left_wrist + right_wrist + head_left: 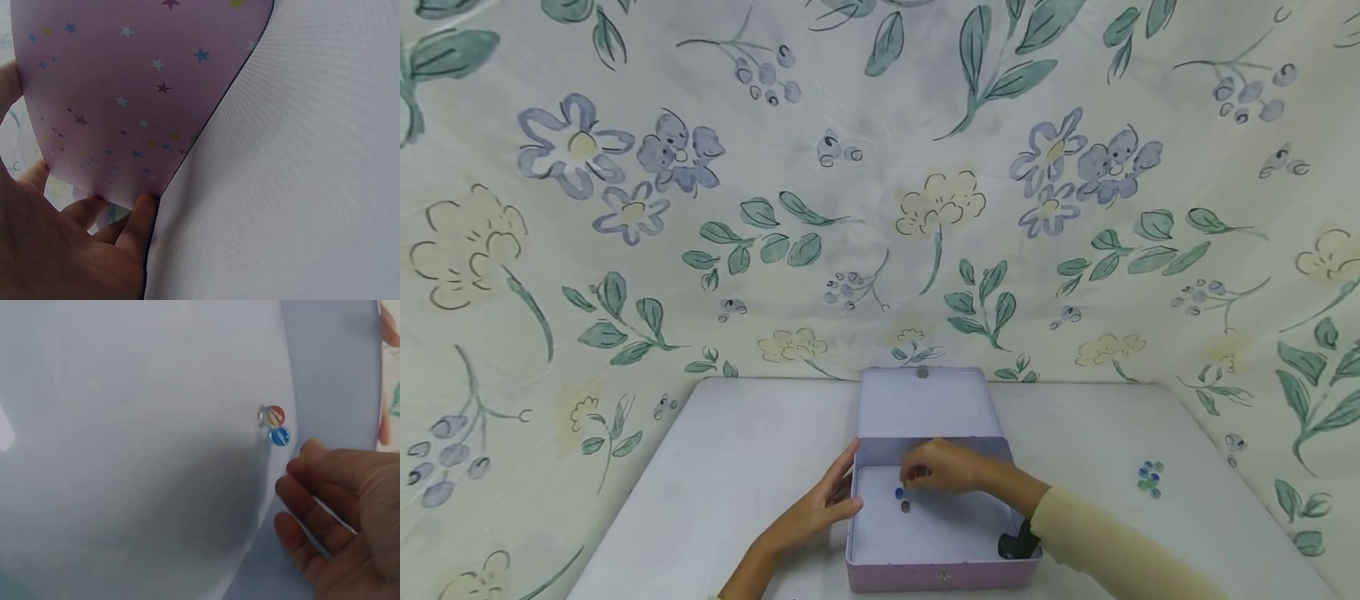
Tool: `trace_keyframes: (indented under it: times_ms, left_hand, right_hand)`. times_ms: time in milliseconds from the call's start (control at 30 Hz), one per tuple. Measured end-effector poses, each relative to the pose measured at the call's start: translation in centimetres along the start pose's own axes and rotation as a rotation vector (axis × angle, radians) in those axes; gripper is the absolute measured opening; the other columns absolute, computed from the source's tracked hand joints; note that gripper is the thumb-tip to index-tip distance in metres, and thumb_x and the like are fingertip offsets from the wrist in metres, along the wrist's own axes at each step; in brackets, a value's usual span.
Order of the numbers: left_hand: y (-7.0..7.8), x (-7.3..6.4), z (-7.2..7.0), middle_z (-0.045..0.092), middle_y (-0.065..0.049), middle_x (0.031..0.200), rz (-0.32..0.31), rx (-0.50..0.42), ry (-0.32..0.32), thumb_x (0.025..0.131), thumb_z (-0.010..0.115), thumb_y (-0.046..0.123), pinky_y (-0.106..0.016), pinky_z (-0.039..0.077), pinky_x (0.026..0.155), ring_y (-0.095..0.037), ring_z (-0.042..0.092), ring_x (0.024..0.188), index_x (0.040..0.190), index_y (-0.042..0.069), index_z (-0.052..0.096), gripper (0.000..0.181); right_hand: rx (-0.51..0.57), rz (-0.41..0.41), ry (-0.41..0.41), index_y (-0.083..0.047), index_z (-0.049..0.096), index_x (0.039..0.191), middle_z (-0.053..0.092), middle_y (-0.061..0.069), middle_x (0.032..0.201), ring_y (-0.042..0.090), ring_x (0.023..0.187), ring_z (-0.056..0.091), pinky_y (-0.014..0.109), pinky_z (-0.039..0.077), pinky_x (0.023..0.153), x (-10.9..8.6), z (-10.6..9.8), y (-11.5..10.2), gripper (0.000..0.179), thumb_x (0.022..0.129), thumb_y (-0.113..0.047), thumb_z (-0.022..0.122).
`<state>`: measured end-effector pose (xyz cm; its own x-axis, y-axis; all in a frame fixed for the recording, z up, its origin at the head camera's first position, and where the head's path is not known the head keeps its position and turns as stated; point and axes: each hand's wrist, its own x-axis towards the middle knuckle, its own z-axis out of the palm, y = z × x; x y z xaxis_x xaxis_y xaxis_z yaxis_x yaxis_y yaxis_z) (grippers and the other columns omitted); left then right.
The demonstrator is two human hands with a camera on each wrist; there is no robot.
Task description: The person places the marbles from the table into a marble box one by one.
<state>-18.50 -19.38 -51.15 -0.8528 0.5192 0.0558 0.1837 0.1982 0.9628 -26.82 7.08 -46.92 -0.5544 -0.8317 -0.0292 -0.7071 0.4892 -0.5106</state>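
A shallow tin box [943, 575], pink with printed stars outside and pale inside, stands with its lid [928, 404] tipped back. My left hand [812, 512] rests against the box's left wall, fingers spread, thumb at the rim; the starred wall [150, 94] fills much of the left wrist view. Inside, my right hand [943, 467] is near the far left part, thumb and forefinger pinched on what looks like a small yellowish marble, mostly hidden by the fingertips. Close by on the box floor lie a blue marble [280, 436] and a red-and-white marble [275, 416], side by side.
To the right of the box, a cluster of several green and blue marbles [1150, 479] lies on the white table [745, 450]. A black wrist camera [1018, 546] hangs under the right forearm, over the box's near right corner. A floral cloth [865, 333] rises behind the table.
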Motion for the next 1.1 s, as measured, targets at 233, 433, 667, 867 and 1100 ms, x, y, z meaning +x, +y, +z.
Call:
trace_keyframes:
  times_ms: [233, 433, 667, 867, 1100]
  left_hand:
    - [0.1, 0.1, 0.1, -0.006, -0.021, 0.167, 0.02, 0.007, -0.008, 0.103, 0.053, 0.023, -0.067, 0.022, 0.117, -0.06, 0.01, 0.147, 0.162, 0.02, -0.006, 0.084]
    - [0.3, 0.1, 0.1, -0.007, -0.018, 0.168, 0.012, 0.026, 0.011, 0.102, 0.054, 0.022, -0.065, 0.022, 0.118, -0.059, 0.011, 0.147, 0.162, 0.023, -0.004, 0.084]
    - [0.0, 0.0, 0.2, -0.007, -0.017, 0.168, 0.002, 0.001, 0.007, 0.102, 0.054, 0.024, -0.065, 0.021, 0.119, -0.058, 0.009, 0.148, 0.162, 0.024, -0.004, 0.084]
    - [-0.3, -0.1, 0.3, -0.007, -0.019, 0.168, 0.004, 0.0, 0.004, 0.102, 0.054, 0.027, -0.066, 0.022, 0.117, -0.06, 0.009, 0.146, 0.162, 0.027, -0.005, 0.084]
    - [-0.4, -0.1, 0.3, -0.006, -0.017, 0.168, 0.004, 0.005, 0.017, 0.102, 0.054, 0.025, -0.065, 0.023, 0.118, -0.059, 0.011, 0.147, 0.162, 0.027, -0.003, 0.083]
  right_hand:
    - [-0.054, 0.018, 0.02, -0.013, 0.077, 0.095, 0.075, -0.005, 0.09, -0.006, 0.079, 0.061, 0.012, 0.053, 0.077, -0.2, 0.9, 0.3, 0.006, 0.09, -0.011, 0.074]
    - [-0.066, 0.038, 0.032, -0.014, 0.076, 0.093, 0.073, -0.006, 0.086, -0.006, 0.077, 0.058, 0.013, 0.053, 0.075, -0.3, 0.7, 0.1, 0.006, 0.09, -0.011, 0.074]
    - [-0.092, 0.029, 0.019, -0.014, 0.076, 0.094, 0.073, -0.006, 0.089, -0.006, 0.078, 0.057, 0.012, 0.052, 0.076, -0.3, 1.0, 0.2, 0.008, 0.088, -0.009, 0.075]
    - [-0.097, -0.005, 0.022, -0.012, 0.076, 0.093, 0.072, -0.005, 0.089, -0.005, 0.077, 0.057, 0.012, 0.052, 0.075, -0.3, 1.5, 0.5, 0.007, 0.088, -0.008, 0.075]
    - [-0.104, -0.005, 0.027, -0.012, 0.076, 0.092, 0.071, -0.005, 0.088, -0.006, 0.076, 0.056, 0.011, 0.052, 0.073, -0.3, 1.6, 0.5, 0.007, 0.087, -0.007, 0.075]
